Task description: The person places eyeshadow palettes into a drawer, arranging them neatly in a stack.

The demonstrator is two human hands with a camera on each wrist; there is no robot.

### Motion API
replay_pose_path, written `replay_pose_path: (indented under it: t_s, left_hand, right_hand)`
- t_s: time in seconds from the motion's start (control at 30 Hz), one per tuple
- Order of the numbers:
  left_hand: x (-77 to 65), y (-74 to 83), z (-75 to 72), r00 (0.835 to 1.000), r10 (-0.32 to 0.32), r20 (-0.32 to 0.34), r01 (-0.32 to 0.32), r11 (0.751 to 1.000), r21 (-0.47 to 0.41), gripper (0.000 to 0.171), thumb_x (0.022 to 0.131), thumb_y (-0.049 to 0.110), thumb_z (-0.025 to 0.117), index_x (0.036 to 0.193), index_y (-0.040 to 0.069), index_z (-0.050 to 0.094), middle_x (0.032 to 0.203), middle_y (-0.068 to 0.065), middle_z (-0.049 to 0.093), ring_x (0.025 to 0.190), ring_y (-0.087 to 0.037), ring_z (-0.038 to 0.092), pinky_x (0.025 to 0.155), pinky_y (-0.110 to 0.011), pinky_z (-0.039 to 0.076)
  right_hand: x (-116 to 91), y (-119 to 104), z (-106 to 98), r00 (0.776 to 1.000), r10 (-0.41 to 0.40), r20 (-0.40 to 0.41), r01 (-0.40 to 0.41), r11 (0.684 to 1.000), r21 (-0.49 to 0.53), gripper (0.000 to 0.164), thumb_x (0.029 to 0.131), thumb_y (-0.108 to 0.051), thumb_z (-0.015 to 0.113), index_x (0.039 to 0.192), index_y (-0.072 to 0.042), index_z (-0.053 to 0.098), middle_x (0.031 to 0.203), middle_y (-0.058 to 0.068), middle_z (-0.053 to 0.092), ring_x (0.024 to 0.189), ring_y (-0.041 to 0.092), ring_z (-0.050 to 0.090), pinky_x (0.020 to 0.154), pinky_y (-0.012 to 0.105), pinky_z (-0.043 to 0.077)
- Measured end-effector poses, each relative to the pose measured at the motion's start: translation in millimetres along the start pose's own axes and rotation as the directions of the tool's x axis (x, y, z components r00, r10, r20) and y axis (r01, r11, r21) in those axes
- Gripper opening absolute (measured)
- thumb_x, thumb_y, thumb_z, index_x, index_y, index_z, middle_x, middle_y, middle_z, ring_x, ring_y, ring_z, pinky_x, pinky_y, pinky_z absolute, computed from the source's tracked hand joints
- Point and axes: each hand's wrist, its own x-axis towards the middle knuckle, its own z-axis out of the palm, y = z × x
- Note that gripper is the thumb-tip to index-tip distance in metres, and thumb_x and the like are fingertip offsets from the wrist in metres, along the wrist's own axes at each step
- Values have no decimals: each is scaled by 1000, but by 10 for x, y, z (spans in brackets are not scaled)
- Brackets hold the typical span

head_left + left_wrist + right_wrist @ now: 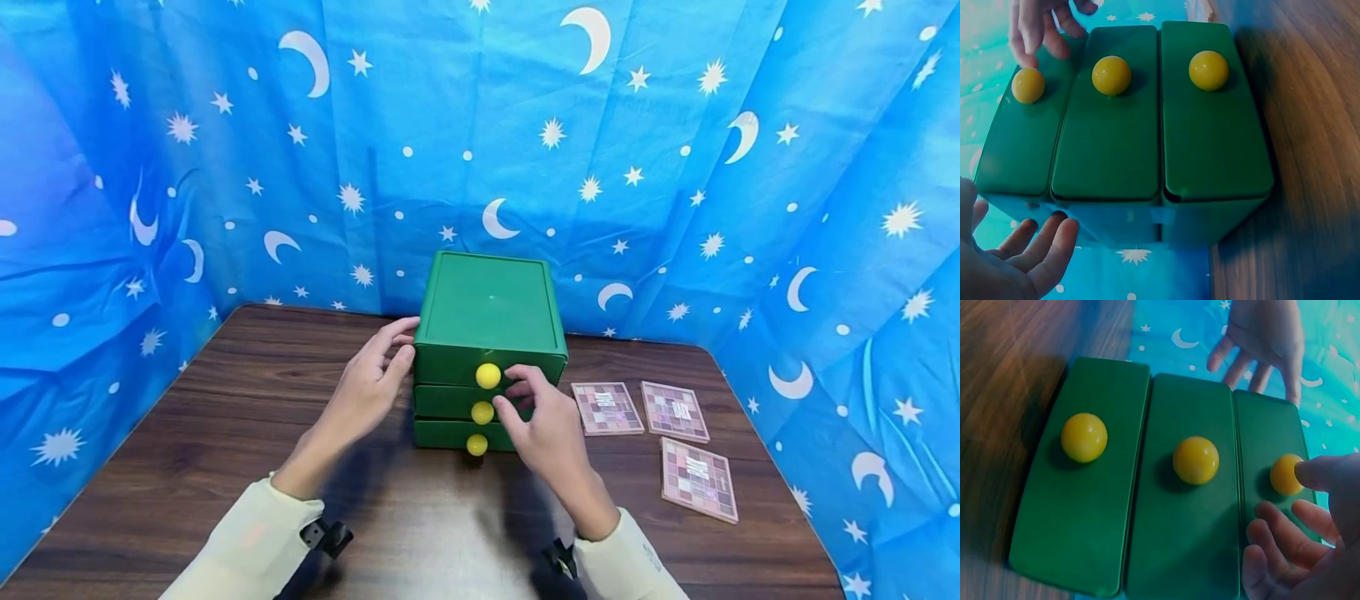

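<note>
A green three-drawer cabinet [491, 300] stands on the table with a round yellow knob on each drawer front. All three drawers look pushed in. My left hand [375, 375] is at the cabinet's left side, thumb near the front corner and fingers extended along the side wall. Close by the top knob [488, 376] is my right hand [547, 425], its fingers loosely bent and apart. One of its fingertips overlaps that knob [1286, 475] in the right wrist view. The right thumb comes near the middle knob [482, 412], while the bottom knob [477, 445] sits below both hands.
Right of the cabinet, three flat palettes with grids of pinkish squares lie on the brown wooden table [247, 400]: one nearest the cabinet [607, 408], another behind right [675, 412], a third in front [699, 481]. A blue curtain [420, 100] with moons and stars surrounds the table.
</note>
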Motion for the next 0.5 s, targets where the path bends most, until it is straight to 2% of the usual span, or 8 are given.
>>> replay_pose_path:
  t_s: [0.27, 0.5]
  left_hand:
    - [45, 47, 26, 999, -12, -30, 12, 1000, 11, 37, 103, 39, 38, 138, 32, 47, 124, -6, 58, 96, -22, 61, 80, -39, 47]
    - [47, 43, 24, 999, -15, -28, 15, 1000, -12, 36, 103, 38, 39, 137, 31, 49, 122, -5, 60, 86, -20, 61, 74, -36, 47]
  right_hand:
    - [105, -85, 124, 1000, -7, -30, 8, 999, 53, 26, 88, -25, 70, 111, -19, 60, 86, -2, 72, 72, 7, 66, 66, 23, 52]
    - [118, -83, 159, 998, -14, -69, 18, 999, 49, 24, 87, -26, 71, 108, -20, 62, 84, -2, 73, 71, 7, 67, 65, 26, 54]
